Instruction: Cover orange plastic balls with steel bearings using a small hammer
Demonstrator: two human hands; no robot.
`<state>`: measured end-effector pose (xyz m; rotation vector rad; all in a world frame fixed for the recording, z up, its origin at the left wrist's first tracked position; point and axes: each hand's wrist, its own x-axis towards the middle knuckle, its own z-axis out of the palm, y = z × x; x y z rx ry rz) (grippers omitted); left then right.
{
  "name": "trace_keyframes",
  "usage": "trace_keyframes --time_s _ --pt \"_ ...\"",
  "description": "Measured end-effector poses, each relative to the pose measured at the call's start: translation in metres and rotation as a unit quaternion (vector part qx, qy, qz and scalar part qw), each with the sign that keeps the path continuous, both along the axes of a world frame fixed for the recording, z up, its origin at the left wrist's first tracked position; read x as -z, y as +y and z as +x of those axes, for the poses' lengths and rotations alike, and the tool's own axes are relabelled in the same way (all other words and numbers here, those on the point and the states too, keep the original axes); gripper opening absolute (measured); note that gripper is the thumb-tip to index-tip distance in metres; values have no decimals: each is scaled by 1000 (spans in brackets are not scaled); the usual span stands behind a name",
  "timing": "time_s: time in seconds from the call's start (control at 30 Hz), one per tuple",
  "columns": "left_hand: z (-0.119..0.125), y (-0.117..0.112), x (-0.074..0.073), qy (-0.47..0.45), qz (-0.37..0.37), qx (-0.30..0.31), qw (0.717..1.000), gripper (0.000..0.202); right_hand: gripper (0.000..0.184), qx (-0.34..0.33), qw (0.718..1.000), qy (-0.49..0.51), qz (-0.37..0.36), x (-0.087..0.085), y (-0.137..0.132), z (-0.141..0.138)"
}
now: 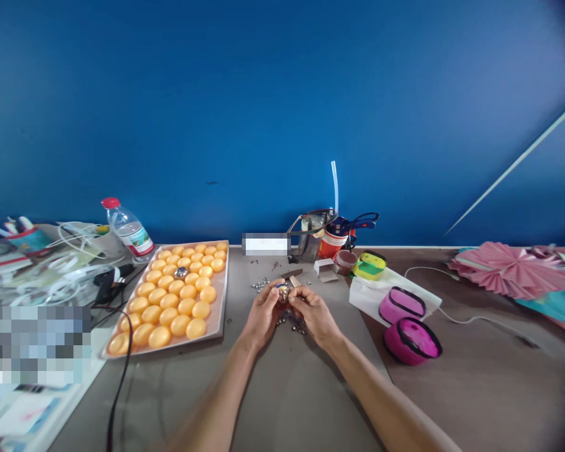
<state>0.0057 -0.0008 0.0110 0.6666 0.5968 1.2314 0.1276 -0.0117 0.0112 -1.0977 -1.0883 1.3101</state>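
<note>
My left hand [264, 314] and my right hand [314, 315] meet over the middle of the grey work mat [306, 389]. Between their fingertips is a small, roundish shiny thing [283, 292] with silvery, gold and blue spots; the fingers hide much of it. Both hands are closed on it. Beneath and around them lie small silvery bits [297, 323], too small to name. Left of my hands stands a shallow white tray [220, 300] with rows of orange balls [168, 316]. Among these balls sits one silvery, studded-looking ball [181, 272].
A water bottle [134, 235] stands behind the tray, and a black cable [128, 351] crosses its front left corner. Behind my hands is a red and white cup [332, 245] with tools. To the right lie pink mesh bands [412, 342] and pink folded paper [508, 273].
</note>
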Motion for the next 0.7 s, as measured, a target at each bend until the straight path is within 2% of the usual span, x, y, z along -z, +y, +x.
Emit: trace_keyframes --time_s 0.2,0.7 --pt "-1 1 2 4 5 6 1000 33 26 -20 1000 18 -11 -2 0 2" --pt "0 1 6 16 9 3 1000 32 14 0 998 -53 -15 -6 -1 2"
